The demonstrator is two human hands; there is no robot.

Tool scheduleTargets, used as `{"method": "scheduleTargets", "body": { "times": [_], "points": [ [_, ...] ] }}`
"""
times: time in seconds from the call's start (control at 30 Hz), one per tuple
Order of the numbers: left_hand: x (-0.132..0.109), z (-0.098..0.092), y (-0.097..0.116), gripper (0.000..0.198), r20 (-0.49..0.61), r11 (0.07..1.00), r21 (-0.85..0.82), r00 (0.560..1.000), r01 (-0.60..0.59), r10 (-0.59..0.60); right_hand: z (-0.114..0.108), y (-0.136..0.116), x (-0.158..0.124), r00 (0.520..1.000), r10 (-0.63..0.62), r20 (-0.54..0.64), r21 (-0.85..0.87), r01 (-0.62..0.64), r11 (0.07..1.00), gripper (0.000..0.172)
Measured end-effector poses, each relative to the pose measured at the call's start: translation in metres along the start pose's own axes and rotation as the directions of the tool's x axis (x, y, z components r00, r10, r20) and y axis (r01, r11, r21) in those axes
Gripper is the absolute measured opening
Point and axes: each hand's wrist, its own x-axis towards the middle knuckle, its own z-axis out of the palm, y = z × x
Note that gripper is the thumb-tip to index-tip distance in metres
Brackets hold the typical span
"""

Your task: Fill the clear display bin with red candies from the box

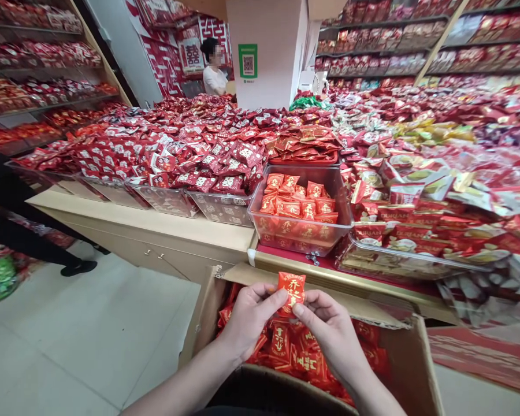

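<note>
Between my two hands is a small red candy packet (293,289) with gold characters, held upright above an open cardboard box. My left hand (252,315) pinches its left side with thumb and fingers. On the other side, my right hand (325,323) grips the lower right edge between thumb and forefinger. Many matching red packets (305,359) lie loose in the cardboard box (422,352) below; my forearms hide part of them. Just beyond, a clear plastic bin (301,234) holds more of the same packets, set in rows.
Clear bins (225,207) heaped with red packets line the counter (156,228) to the left. Durian-labelled packets (398,234) fill a bin on the right. A white pillar (266,52) stands behind, with a person (215,78) beyond it. Someone's dark-clothed legs (30,231) show at left.
</note>
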Motion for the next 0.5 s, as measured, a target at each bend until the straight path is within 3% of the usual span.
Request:
{"method": "scheduleTargets", "body": {
  "times": [0.17,0.4,0.5],
  "points": [
    [0.0005,0.0011,0.0047,0.013,0.052,0.984,0.147,0.994,-0.103,0.096,0.0011,0.0016,-0.0043,0.999,-0.011,0.041,-0.072,0.014,0.997,0.017],
    [-0.0013,0.0012,0.0052,0.011,0.012,0.962,0.238,0.991,-0.134,0.135,0.0008,0.0078,-0.0079,0.997,-0.065,0.052,-0.152,0.072,0.986,0.016],
    [-0.0048,-0.0009,0.0105,0.010,0.096,0.910,0.390,0.989,-0.140,0.111,-0.0020,0.0088,-0.0093,0.993,-0.110,0.042,-0.172,0.116,0.978,0.015]
  ]
}}
